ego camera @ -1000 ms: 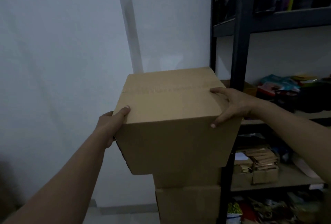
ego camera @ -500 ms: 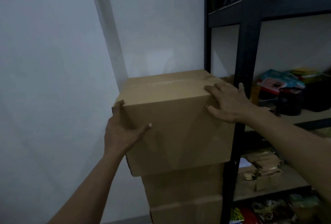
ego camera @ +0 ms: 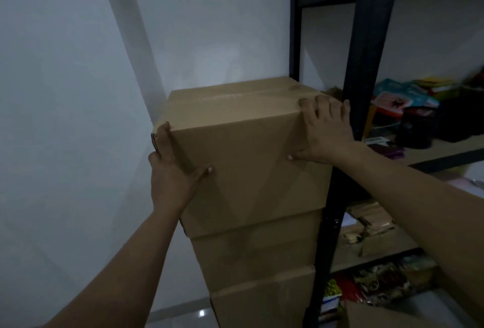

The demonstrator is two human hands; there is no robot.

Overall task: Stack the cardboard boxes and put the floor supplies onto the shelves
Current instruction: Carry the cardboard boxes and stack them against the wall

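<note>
Standing by the white wall [ego camera: 65, 118], a person has both hands on the top box [ego camera: 248, 149]. It sits on a pile of brown boxes in the middle of the view.

The left hand [ego camera: 172, 170] is at the box's 9 o'clock edge. Its fingers lie flat along the left side and its thumb is spread out on the front. The right hand [ego camera: 327, 131] is at the box's 2 o'clock corner. Its fingers are spread wide over the top edge and its thumb is flat on the front.

At 6 o'clock under the top box is a second box [ego camera: 256, 249], and under that a third box [ego camera: 264, 301]. The top box sticks out a little past the second one, toward the person.

At 3 o'clock, just beside the pile, stands the black shelf [ego camera: 366, 52]. I cannot tell if they touch. Bright books [ego camera: 408, 97] lie on it at 3 o'clock from the right hand. Brown paper bags [ego camera: 372, 230] lie on a lower board at 4 o'clock. Bright packets [ego camera: 366, 283] sit low down at 5 o'clock.
</note>
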